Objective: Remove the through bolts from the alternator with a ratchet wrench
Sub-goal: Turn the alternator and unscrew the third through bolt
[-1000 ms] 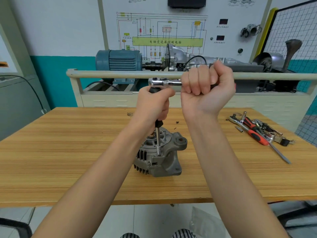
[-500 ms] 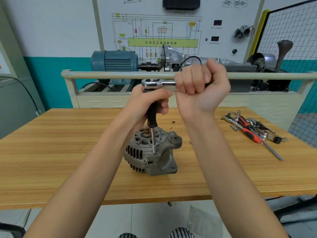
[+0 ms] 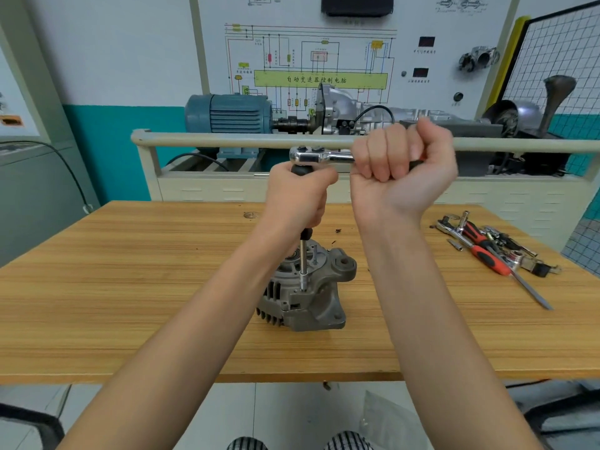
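Observation:
A grey alternator (image 3: 316, 297) stands on the wooden table (image 3: 130, 287), near its front edge. A long extension bar (image 3: 303, 264) rises from a bolt on the alternator's top face up to the chrome ratchet wrench (image 3: 319, 155). My left hand (image 3: 298, 199) grips the black upper part of the extension bar just under the ratchet head. My right hand (image 3: 406, 170) is a fist around the ratchet's handle, which points right. Another bolt (image 3: 315, 254) sticks up from the alternator beside the bar.
Loose tools lie at the table's right: a red-handled screwdriver (image 3: 496, 258), wrenches and sockets (image 3: 519, 251). Behind the table a rail (image 3: 211, 139) fronts a training stand with a blue motor (image 3: 227, 113) and a gearbox. A plastic bag (image 3: 386, 417) lies on the floor.
The view has shifted slightly. Both hands keep their hold on the ratchet and extension bar, with the handle still pointing right; any turn of the wrench is too small to tell.

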`<control>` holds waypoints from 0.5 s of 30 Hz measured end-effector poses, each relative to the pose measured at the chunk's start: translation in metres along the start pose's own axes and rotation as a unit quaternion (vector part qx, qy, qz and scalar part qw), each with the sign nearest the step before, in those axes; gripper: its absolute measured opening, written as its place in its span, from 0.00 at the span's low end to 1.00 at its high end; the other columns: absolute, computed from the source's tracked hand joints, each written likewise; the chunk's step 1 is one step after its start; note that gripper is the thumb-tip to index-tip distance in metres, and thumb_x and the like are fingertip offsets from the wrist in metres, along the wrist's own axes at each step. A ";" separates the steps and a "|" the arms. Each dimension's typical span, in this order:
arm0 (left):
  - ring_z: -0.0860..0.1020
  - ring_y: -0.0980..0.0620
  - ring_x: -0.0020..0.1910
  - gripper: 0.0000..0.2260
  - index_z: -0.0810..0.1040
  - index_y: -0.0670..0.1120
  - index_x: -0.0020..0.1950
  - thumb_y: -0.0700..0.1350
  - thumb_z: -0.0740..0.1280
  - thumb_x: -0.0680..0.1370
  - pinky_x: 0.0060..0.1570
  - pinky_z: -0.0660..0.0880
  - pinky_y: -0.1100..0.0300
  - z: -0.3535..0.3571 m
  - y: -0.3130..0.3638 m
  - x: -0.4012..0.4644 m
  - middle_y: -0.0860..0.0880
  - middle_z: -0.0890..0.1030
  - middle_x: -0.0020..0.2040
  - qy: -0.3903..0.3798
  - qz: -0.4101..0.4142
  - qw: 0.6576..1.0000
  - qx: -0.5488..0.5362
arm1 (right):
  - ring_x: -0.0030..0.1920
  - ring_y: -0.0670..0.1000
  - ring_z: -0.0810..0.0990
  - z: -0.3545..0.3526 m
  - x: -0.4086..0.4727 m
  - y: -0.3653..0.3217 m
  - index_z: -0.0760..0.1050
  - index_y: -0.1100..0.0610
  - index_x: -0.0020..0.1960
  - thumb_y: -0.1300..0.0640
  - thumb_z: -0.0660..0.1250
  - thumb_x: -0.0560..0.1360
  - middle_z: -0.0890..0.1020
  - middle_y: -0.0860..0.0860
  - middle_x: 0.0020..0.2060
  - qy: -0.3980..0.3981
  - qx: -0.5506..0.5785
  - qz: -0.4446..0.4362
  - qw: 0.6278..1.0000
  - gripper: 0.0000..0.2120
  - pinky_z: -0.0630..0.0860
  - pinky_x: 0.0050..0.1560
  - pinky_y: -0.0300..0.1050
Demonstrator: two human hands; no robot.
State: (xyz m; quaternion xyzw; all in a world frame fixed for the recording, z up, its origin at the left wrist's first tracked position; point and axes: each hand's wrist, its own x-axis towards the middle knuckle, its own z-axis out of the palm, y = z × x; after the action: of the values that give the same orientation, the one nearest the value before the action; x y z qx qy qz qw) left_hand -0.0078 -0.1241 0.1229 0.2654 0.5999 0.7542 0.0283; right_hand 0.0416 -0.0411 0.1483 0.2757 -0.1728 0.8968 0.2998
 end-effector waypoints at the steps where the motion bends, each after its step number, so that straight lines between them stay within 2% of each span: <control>1: 0.56 0.55 0.18 0.21 0.62 0.50 0.25 0.32 0.63 0.73 0.22 0.54 0.68 0.003 0.000 -0.001 0.53 0.61 0.20 0.021 0.005 1.000 0.006 | 0.20 0.47 0.52 0.004 -0.008 0.002 0.60 0.53 0.21 0.63 0.50 0.77 0.59 0.46 0.16 -0.023 -0.036 -0.037 0.998 0.25 0.54 0.22 0.38; 3: 0.56 0.54 0.21 0.20 0.62 0.48 0.26 0.32 0.63 0.73 0.23 0.54 0.66 0.007 0.000 -0.002 0.52 0.61 0.21 0.057 0.025 0.998 0.018 | 0.19 0.46 0.54 0.010 -0.022 0.010 0.59 0.53 0.23 0.64 0.53 0.75 0.60 0.46 0.16 -0.080 -0.100 -0.132 0.983 0.22 0.53 0.24 0.39; 5: 0.57 0.54 0.25 0.19 0.62 0.48 0.27 0.32 0.63 0.72 0.24 0.54 0.63 0.010 -0.002 -0.003 0.51 0.61 0.23 0.083 0.051 0.995 0.036 | 0.20 0.44 0.58 0.010 -0.033 0.020 0.59 0.54 0.26 0.67 0.57 0.72 0.61 0.47 0.18 -0.133 -0.164 -0.240 0.948 0.18 0.55 0.26 0.38; 7: 0.57 0.54 0.26 0.20 0.61 0.47 0.27 0.32 0.64 0.73 0.25 0.54 0.62 0.010 -0.004 -0.004 0.50 0.61 0.25 0.094 0.066 0.992 0.046 | 0.21 0.43 0.60 0.010 -0.038 0.026 0.60 0.54 0.28 0.67 0.56 0.70 0.61 0.49 0.19 -0.165 -0.207 -0.286 0.921 0.16 0.58 0.28 0.38; 8: 0.57 0.54 0.26 0.20 0.61 0.48 0.27 0.32 0.65 0.72 0.25 0.55 0.63 0.008 -0.005 -0.005 0.50 0.61 0.25 0.082 0.065 0.994 0.039 | 0.21 0.43 0.60 0.010 -0.037 0.025 0.60 0.54 0.27 0.68 0.56 0.70 0.61 0.49 0.19 -0.165 -0.205 -0.282 0.922 0.16 0.57 0.28 0.38; 11: 0.60 0.54 0.21 0.18 0.65 0.48 0.26 0.33 0.66 0.71 0.23 0.59 0.64 -0.002 -0.003 -0.004 0.52 0.64 0.22 -0.014 0.045 0.999 0.006 | 0.19 0.44 0.56 0.011 -0.024 0.012 0.63 0.53 0.26 0.67 0.56 0.72 0.60 0.47 0.17 -0.120 -0.128 -0.186 0.967 0.18 0.52 0.25 0.38; 13: 0.64 0.52 0.21 0.15 0.70 0.47 0.26 0.36 0.68 0.70 0.24 0.64 0.62 -0.011 0.000 -0.001 0.50 0.68 0.22 -0.089 0.039 0.995 -0.015 | 0.18 0.46 0.53 0.008 -0.010 0.002 0.61 0.55 0.22 0.64 0.55 0.74 0.59 0.47 0.16 -0.061 -0.080 -0.079 0.992 0.21 0.52 0.23 0.37; 15: 0.69 0.50 0.23 0.12 0.73 0.47 0.26 0.38 0.68 0.69 0.27 0.68 0.61 -0.018 0.003 0.003 0.48 0.72 0.24 -0.149 0.043 0.987 -0.031 | 0.17 0.46 0.54 0.003 0.005 -0.003 0.61 0.54 0.21 0.61 0.55 0.72 0.58 0.47 0.15 -0.009 -0.023 0.029 0.999 0.21 0.53 0.21 0.37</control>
State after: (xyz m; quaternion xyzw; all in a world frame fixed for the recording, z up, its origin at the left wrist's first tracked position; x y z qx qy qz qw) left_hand -0.0173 -0.1402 0.1240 0.3994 0.5533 0.7250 0.0935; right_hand 0.0413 -0.0379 0.1544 0.2715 -0.2034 0.8985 0.2786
